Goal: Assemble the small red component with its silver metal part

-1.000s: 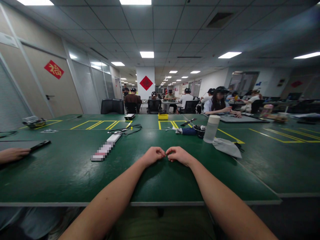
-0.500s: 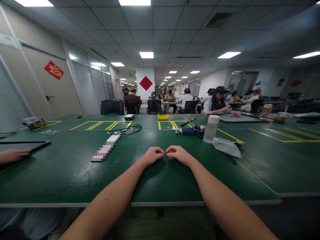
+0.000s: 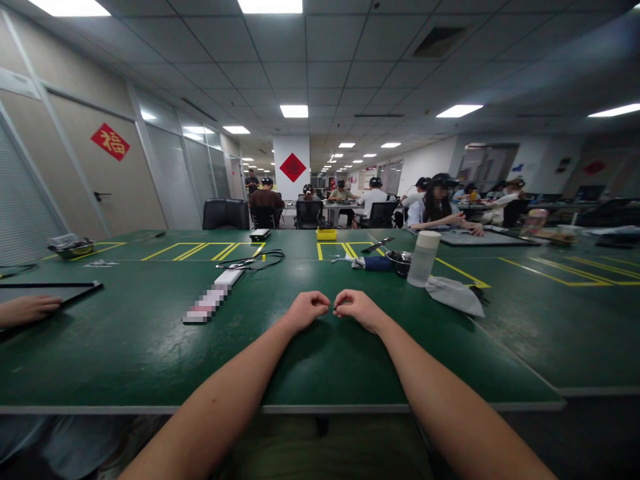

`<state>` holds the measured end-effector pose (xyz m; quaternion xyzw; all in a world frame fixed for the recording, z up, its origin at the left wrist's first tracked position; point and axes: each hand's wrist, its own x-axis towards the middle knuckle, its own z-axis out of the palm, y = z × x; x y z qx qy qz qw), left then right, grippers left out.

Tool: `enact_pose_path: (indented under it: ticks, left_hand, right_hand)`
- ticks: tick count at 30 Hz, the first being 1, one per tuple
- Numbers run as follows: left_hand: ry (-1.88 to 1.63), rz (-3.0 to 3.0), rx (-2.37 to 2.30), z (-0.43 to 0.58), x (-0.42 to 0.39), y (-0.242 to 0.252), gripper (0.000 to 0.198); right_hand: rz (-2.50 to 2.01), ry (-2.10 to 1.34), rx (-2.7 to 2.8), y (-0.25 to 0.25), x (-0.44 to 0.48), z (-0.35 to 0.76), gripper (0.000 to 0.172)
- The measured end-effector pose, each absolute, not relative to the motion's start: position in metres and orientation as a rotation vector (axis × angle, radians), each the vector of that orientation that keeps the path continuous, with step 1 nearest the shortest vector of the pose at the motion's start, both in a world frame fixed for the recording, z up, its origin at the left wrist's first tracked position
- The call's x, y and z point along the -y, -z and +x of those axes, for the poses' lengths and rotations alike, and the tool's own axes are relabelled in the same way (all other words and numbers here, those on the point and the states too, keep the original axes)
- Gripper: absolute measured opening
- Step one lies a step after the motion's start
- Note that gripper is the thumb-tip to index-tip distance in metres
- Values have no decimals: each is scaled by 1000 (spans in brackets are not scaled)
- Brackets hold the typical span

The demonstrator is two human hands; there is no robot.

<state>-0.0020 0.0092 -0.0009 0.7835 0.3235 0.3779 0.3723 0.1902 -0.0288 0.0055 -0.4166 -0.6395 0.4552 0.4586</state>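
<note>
Above the green table [image 3: 165, 360], my left hand [image 3: 307, 311] is closed in a pinch, its fingertips pointing right. My right hand [image 3: 361, 309] mirrors it, with thumb and forefinger pressed together around something tiny and dark that is too small to name. A narrow gap separates the two sets of fingertips. What the left fingers hold, if anything, is too small to tell. To the right of my right hand stand a frosted bottle with a pale lid [image 3: 423, 260] and a light grey cloth pouch [image 3: 453, 295].
Left of my hands lies a phone-like slab [image 3: 206, 303] beside a power bank with black cables [image 3: 260, 259]. Farther back are a metal bowl [image 3: 400, 261], a dark blue rolled item [image 3: 377, 263] and a yellow box [image 3: 327, 234]. Another person's hand [image 3: 33, 310] rests on a tray at left.
Both hands stay nearly in place with their fingers pinched. A tiny dark spot shows more plainly at my right fingertips. The view has shifted very slightly.
</note>
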Motion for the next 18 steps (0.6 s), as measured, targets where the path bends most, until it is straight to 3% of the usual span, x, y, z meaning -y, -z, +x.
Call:
enact_pose_path:
  ticks: [18]
  left_hand:
    - [-948, 1965, -773, 2, -1, 0, 12]
  right_hand:
    - [-962, -1083, 1612, 5, 22, 190, 29]
